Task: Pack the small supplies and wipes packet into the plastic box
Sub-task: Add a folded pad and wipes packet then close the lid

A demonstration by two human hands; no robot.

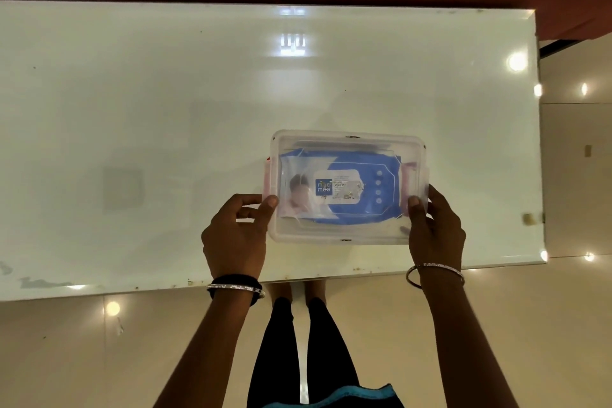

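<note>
Clear plastic box (347,139) (frosted), glossy white table (165,93)

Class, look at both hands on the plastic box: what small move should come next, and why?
Probably press the pink side latches shut. The wipes packet already lies inside the plastic box with the lid on, and the left hand and right hand grip its two ends with thumbs by the latches.

A glossy white table (165,109) stands on shiny beige floor tiles (579,325) reflecting lamps.
</note>
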